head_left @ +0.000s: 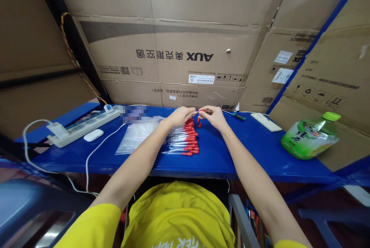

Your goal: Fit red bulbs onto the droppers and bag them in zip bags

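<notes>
My left hand (pixel 182 116) is closed, fingertips pinched on what looks like the thin clear tube of a dropper; most of the tube is hidden. Facing it, my right hand (pixel 213 116) pinches a red rubber bulb (pixel 201 111) at the tube's end. Below my hands lies a pile of droppers (pixel 185 138), clear tubes to the left and red bulbs to the right. A few loose red bulbs (pixel 199 124) rest just under my right fingers. Left of the pile, clear plastic bags (pixel 135 136) lie flat, partly behind my left forearm.
On the blue table (pixel 231 159) stand a power strip (pixel 95 123) with white cables and a white earbud case (pixel 93 135) at left. To the right are a green-handled screwdriver (pixel 238 116), a white phone (pixel 266 122) and a green-labelled drink bottle (pixel 309 136). Cardboard (pixel 173 47) walls the back.
</notes>
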The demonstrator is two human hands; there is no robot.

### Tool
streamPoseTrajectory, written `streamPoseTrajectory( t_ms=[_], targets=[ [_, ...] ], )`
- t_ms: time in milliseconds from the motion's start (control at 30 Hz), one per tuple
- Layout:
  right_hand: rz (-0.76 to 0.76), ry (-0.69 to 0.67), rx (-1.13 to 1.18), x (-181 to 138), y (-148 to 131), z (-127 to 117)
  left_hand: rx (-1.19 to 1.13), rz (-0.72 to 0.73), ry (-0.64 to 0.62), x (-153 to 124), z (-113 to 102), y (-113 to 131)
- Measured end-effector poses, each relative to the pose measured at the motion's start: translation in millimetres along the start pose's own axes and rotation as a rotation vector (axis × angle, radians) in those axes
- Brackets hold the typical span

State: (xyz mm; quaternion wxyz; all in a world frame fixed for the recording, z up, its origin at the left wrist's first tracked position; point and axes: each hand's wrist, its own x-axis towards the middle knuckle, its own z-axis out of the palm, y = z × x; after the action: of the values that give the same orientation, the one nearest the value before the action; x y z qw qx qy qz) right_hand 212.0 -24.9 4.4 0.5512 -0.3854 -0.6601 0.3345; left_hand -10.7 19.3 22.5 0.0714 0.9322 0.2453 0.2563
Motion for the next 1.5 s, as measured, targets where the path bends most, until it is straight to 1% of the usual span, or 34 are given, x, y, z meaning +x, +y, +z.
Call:
streamPoseTrajectory(
  t_ms=[100,233,267,333,400,467,500,567,633,700,833,933,1033,1100,1300,1367,1500],
  targets=[
    [-0.052,0.003,-0.039,2,1,10,-0.043,-0.073,0.006,-2,-11,-4],
    [-0.126,-0.024,-0.17,1,8,24,-0.073,-0.234,0.112,-9,-18,-25],
    [-0.135,-0.033,-0.218,1,10,26,-0.047,-0.279,0.14,-12,-17,-32],
    [-0.151,-0.048,-0.319,0,14,28,0.068,-0.343,0.158,-18,-13,-48],
    [-0.17,-0.07,-0.406,0,17,30,0.135,-0.408,0.123,-23,-5,-61],
    [-0.181,-0.102,-0.457,0,19,31,0.136,-0.437,0.038,-26,2,-69],
    [-0.182,-0.117,-0.476,0,19,32,0.135,-0.436,-0.014,-27,6,-71],
    [-0.175,-0.128,-0.503,0,20,34,0.143,-0.433,-0.078,-27,10,-71],
    [-0.164,-0.11,-0.518,0,20,35,0.158,-0.43,-0.107,-25,12,-68],
    [-0.149,-0.061,-0.527,0,20,32,0.173,-0.428,-0.126,-23,13,-64],
    [-0.129,0.076,-0.612,3,23,15,0.186,-0.417,-0.144,-21,15,-61],
    [-0.104,0.087,-0.684,4,27,-2,0.171,-0.427,-0.128,-21,16,-62],
    [-0.034,0.054,-0.725,3,32,-13,0.154,-0.43,-0.115,-21,17,-63],
    [0.002,0.011,-0.737,2,35,-16,0.148,-0.433,-0.109,-21,18,-64],
    [0.075,-0.222,-0.742,-3,39,-7,0.149,-0.437,-0.087,-22,20,-64],
    [0.102,-0.244,-0.756,-4,40,-4,0.165,-0.409,-0.076,-22,21,-64],
    [0.148,-0.227,-0.777,-5,39,-3,0.208,-0.332,-0.079,-20,23,-62]
  ],
)
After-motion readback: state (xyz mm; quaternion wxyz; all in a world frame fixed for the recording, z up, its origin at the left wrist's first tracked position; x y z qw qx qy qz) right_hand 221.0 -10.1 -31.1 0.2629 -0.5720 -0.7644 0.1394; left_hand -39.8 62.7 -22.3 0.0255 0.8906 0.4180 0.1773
